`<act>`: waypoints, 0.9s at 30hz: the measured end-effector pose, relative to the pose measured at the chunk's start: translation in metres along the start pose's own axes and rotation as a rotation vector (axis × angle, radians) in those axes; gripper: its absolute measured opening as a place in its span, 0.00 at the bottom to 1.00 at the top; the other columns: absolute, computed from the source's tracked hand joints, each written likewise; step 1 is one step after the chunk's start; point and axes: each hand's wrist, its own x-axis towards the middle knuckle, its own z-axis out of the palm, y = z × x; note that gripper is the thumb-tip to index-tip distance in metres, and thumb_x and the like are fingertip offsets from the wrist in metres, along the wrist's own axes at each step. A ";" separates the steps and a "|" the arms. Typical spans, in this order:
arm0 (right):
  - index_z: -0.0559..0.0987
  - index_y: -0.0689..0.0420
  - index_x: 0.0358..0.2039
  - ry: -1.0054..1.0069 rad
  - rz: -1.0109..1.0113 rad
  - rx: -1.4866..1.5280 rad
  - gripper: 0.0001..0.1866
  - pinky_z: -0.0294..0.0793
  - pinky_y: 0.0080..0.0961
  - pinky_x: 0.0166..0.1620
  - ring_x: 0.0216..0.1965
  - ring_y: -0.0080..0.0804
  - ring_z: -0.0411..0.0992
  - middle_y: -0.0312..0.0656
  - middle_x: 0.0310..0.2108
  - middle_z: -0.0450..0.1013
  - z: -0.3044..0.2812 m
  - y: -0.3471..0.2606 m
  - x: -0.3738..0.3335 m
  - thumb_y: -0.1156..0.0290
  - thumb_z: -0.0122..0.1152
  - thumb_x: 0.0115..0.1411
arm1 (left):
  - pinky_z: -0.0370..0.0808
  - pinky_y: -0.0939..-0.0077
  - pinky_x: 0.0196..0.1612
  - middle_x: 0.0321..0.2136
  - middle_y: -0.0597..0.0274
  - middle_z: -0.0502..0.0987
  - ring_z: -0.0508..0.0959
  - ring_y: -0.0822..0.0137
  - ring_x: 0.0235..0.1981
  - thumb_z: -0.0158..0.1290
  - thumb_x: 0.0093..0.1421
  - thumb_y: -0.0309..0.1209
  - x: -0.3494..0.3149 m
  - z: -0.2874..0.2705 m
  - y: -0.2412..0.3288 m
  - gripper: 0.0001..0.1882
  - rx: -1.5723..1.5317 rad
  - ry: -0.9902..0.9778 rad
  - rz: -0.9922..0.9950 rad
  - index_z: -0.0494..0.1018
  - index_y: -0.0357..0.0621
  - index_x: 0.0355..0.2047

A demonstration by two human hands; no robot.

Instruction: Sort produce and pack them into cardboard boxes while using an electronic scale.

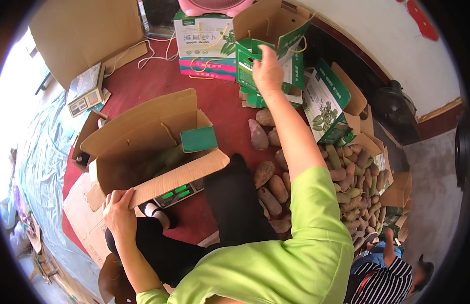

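Clock positions taken from the centre of the view. The open carton point(144, 126) sat at 9 o'clock, over a scale point(190, 192) whose lit green display showed under the near flap point(179, 175); contact between the two was hidden. A long greenish shape lay inside, too dim to identify.

Left hand point(118, 213), 8 o'clock: fingers and thumb closed on the flap's outer corner. Right hand point(269, 73), toward 1 o'clock: fingers bent at the rim of a green box point(243, 71); could not tell whether it gripped or only touched.

Risks, judged: (1) Any pull or lean through the left hand would likely have falsified a weight or tipped the carton. (2) With the right arm fully stretched, a clumsy tug could have toppled the green box against the printed box point(207, 38) bearing a pink appliance point(214, 6). (3) The dark-clad leg point(237, 202), near the carton's corner, might have nudged it. (4) Loose roots point(265, 172) toward 4 o'clock could have rolled underfoot.
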 end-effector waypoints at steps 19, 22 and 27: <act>0.52 0.51 0.62 -0.227 0.380 -0.363 0.44 0.74 0.42 0.44 0.43 0.50 0.75 0.50 0.50 0.70 -0.016 0.039 0.032 0.63 0.67 0.49 | 0.69 0.65 0.45 0.30 0.62 0.75 0.74 0.58 0.38 0.52 0.41 0.15 0.009 -0.002 0.007 0.18 -0.011 0.000 -0.031 0.79 0.44 0.34; 0.52 0.51 0.63 -0.238 0.426 -0.404 0.45 0.74 0.41 0.45 0.43 0.49 0.74 0.51 0.50 0.70 -0.038 0.043 0.025 0.59 0.67 0.49 | 0.69 0.65 0.45 0.29 0.62 0.75 0.74 0.58 0.38 0.51 0.41 0.15 0.010 -0.003 0.007 0.18 -0.015 0.002 -0.029 0.79 0.44 0.34; 0.52 0.54 0.63 -0.296 0.510 -0.310 0.49 0.70 0.40 0.50 0.49 0.50 0.72 0.54 0.52 0.69 -0.056 0.066 0.022 0.56 0.70 0.46 | 0.69 0.65 0.45 0.29 0.62 0.75 0.74 0.58 0.38 0.50 0.41 0.15 0.010 -0.003 0.007 0.18 -0.022 -0.008 -0.047 0.79 0.43 0.33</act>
